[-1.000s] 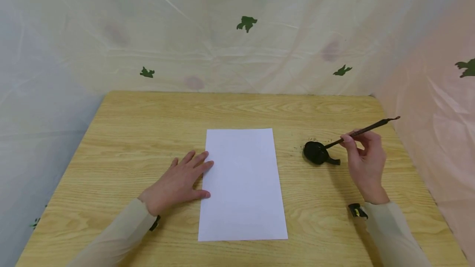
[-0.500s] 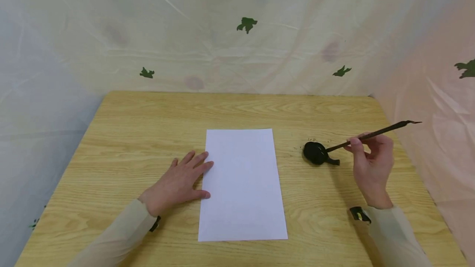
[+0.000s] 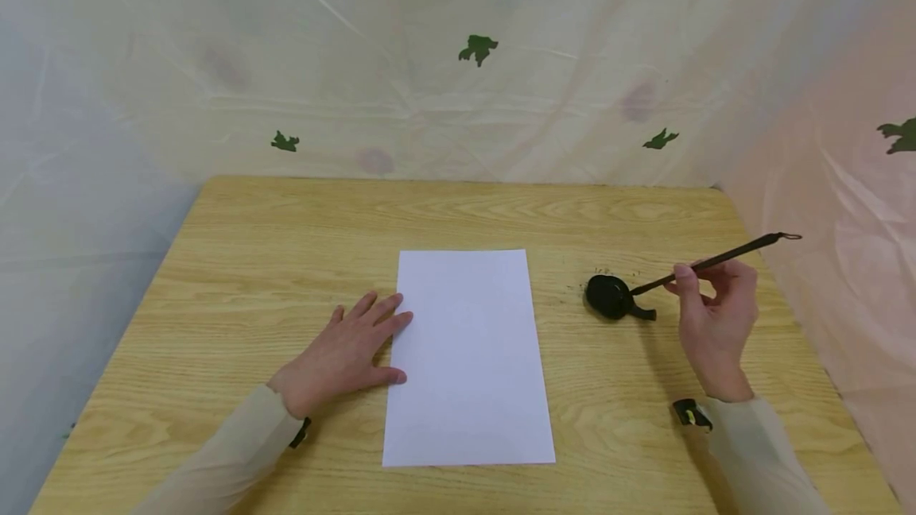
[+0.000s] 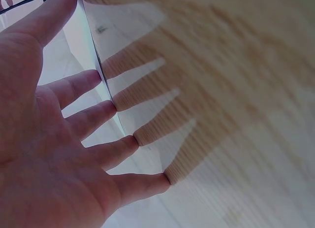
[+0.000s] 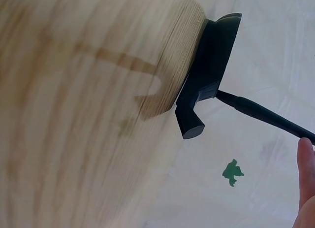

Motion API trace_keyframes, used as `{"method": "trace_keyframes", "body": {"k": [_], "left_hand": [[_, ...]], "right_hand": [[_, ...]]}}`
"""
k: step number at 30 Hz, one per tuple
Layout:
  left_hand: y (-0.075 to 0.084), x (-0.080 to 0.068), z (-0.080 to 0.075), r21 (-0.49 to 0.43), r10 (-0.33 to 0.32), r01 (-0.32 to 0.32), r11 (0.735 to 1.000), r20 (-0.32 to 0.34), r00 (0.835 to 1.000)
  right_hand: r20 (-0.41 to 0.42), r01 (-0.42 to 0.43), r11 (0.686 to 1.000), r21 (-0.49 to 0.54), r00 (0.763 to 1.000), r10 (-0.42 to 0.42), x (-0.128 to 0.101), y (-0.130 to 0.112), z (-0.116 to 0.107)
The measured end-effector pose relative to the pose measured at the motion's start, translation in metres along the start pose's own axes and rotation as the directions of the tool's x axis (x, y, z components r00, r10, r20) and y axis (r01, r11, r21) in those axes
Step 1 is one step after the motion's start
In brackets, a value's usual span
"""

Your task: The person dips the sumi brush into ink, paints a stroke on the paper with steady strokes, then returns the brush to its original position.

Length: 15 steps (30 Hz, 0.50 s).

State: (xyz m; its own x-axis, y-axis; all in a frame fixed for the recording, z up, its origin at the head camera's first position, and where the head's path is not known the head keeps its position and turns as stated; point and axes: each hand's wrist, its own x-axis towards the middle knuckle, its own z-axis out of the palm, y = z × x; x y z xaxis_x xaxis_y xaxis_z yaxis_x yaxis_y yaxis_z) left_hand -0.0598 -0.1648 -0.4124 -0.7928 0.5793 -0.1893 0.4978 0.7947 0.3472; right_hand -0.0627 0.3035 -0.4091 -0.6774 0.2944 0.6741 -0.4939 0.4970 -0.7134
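In the head view my left hand (image 3: pixel 343 352) lies with spread fingers, fingertips on the left edge of a white sheet of paper (image 3: pixel 468 364). The left wrist view shows the fingers (image 4: pixel 142 186) straight and resting on the surface. My right hand (image 3: pixel 718 323) pinches a dark writing brush (image 3: pixel 740 250) with a hanging loop at its upper end. The brush slants down to the left, its tip at the right rim of a small black ink dish (image 3: pixel 608 297). In the right wrist view, the dish (image 5: pixel 211 60) hides the brush's very tip.
A wood-grain table (image 3: pixel 286 221) carries the things. Dark specks (image 3: pixel 603 270) mark the wood beside the ink dish. Pale cloth (image 3: pixel 401 86) with green bird-like shapes hangs behind the table and along its sides.
My right hand has shifted right and slightly down, bringing the brush tip toward the dish's right rim. The loop at the brush's end has swung. My left hand and the paper stay put.
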Motion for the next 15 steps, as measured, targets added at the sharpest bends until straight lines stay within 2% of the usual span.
{"method": "trace_keyframes", "body": {"k": [5,10,15], "left_hand": [[0.0003,-0.0004,0.0008,0.006,0.005,-0.005,1.0,-0.008,1.0],[0.0,-0.0002,0.0015,0.001,0.001,-0.001,1.0,-0.006,1.0],[0.0003,0.0004,0.0015,0.003,-0.007,0.007,1.0,0.002,1.0]], "right_hand": [[-0.03,0.03,1.0,-0.006,0.999,-0.03,-0.0005,0.0005,-0.0002],[-0.066,0.038,0.999,0.029,0.997,-0.036,-0.0001,-0.0044,-0.0004],[-0.054,0.037,0.999,0.036,0.998,-0.035,-0.0008,-0.0063,-0.002]]}}
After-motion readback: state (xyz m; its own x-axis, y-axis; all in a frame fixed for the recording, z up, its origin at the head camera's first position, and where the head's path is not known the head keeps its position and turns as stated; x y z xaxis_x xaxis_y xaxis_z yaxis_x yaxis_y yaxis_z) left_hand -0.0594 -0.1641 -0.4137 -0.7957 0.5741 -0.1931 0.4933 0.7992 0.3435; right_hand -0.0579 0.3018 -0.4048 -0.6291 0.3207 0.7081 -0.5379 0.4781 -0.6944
